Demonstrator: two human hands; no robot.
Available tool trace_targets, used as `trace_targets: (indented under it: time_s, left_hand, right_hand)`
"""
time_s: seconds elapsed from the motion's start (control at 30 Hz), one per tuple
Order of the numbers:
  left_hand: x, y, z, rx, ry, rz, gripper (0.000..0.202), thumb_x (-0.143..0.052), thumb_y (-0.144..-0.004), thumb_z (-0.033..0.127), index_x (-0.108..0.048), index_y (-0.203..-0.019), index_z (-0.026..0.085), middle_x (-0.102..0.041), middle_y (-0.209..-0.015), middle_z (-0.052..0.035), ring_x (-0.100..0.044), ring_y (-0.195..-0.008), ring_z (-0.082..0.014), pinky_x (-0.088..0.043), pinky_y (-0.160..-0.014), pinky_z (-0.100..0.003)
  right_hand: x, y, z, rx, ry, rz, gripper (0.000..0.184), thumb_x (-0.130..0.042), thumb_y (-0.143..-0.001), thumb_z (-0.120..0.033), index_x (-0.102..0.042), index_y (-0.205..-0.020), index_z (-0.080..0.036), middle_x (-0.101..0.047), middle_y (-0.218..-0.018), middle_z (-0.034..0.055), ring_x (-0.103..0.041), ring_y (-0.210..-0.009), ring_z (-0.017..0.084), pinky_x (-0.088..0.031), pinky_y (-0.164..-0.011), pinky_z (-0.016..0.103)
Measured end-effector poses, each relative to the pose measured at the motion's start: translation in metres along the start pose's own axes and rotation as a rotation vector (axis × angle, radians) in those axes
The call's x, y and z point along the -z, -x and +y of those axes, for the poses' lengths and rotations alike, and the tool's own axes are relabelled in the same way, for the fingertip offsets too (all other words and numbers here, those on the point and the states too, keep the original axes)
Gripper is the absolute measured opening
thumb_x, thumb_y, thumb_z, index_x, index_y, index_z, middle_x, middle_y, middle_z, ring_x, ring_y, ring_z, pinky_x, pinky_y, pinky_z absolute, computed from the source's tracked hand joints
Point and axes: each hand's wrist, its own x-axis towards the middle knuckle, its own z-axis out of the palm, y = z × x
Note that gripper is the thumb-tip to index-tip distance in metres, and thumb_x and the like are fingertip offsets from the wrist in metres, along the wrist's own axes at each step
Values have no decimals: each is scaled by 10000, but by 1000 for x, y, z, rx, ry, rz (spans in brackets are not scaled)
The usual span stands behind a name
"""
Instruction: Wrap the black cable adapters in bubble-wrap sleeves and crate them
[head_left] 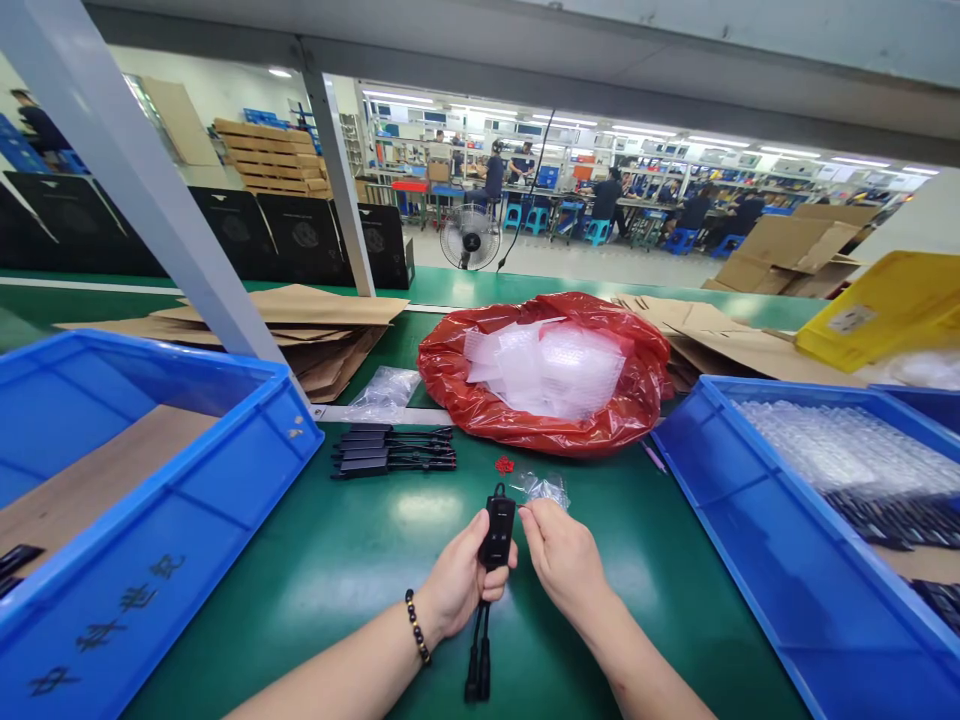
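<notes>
My left hand (459,585) is wrapped round a small black controller box (498,530) whose two black cables (478,660) hang down toward me. My right hand (561,555) is beside it, fingers pinched at the edge of a small clear plastic bag (546,489) lying on the green mat. A tiny red piece (505,464) lies just beyond the box. A row of similar black boxes with cables (390,451) lies on the mat to the far left of my hands.
A large blue bin (247,470) with a cardboard liner stands at the left. Another blue bin (757,560) at the right holds bubble wrap and black parts. A red bag (450,370) of clear wrapping, flat cardboard (315,310) and a yellow bin (885,310) lie behind. People work far behind.
</notes>
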Motion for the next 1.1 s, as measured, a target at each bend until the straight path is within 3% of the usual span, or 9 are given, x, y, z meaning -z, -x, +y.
trace_targets:
  time_s: [0.23, 0.43, 0.57, 0.77, 0.83, 0.93, 1.0, 1.1]
  left_hand:
    - [1, 1, -1, -19, -17, -24, 433, -448, -767, 597, -458, -796, 164, -532, -667, 5, -281, -380, -18, -161, -403, -194]
    - [-1, 2, 0, -1, -11, -28, 440, -449, -769, 596, -463, -845, 162, -537, -671, 1, -293, -383, -19, -162, -405, -193]
    - [-2, 2, -1, 7, -11, -34, 437, -452, -769, 593, -463, -848, 163, -539, -668, 2, -291, -378, -18, -159, -402, -193]
    - [0, -1, -2, -19, -5, 8, 413, -470, -767, 577, -451, -790, 165, -529, -651, 11, -285, -372, -16, -143, -400, -191]
    - [1, -2, 0, -19, 7, 33, 413, -446, -781, 571, -456, -765, 158, -528, -654, 7, -293, -372, -18, -156, -398, -194]
    - [3, -3, 3, -34, 46, 44, 328, -475, -782, 486, -471, -785, 157, -555, -714, -13, -376, -412, -41, -230, -414, -203]
    - [3, -2, 5, -82, 28, 29, 203, -571, -708, 297, -478, -830, 165, -584, -792, -22, -451, -470, -58, -292, -448, -211]
    - [1, 1, 6, -137, -74, 29, 353, -572, -560, 44, -491, -882, 164, -613, -869, -27, -526, -553, -68, -365, -521, -213]
  right_hand:
    - [-3, 0, 0, 0, -47, 36, 347, -264, -925, -303, -473, -667, -203, -514, -604, -6, -480, -524, 108, -332, -514, 222]
    - [2, -5, -1, -186, -317, -174, 373, -278, -909, -386, -372, -596, -207, -443, -545, -41, -425, -503, 96, -317, -488, 203]
    - [3, -7, -3, -235, -393, -203, 396, -295, -894, -423, -354, -571, -201, -414, -537, -44, -388, -503, 93, -304, -490, 204]
    - [16, -4, -4, -63, -511, -232, 430, -297, -896, -371, -419, -526, -188, -446, -502, -31, -400, -486, 86, -314, -508, 201]
    - [22, -8, 4, -62, -427, -208, 448, -274, -896, -379, -425, -519, -190, -455, -504, -21, -412, -485, 93, -314, -503, 206]
    - [23, -21, 23, -206, -39, -239, 410, -300, -889, -371, -491, -577, -187, -539, -569, 14, -492, -534, 123, -320, -532, 231]
    - [18, -30, 35, -300, 215, -341, 331, -364, -869, -358, -560, -673, -176, -612, -671, 57, -565, -612, 161, -337, -567, 251]
    - [8, -35, 49, -388, 359, -413, 268, -451, -829, -387, -586, -813, -156, -647, -786, 100, -614, -707, 208, -360, -588, 270]
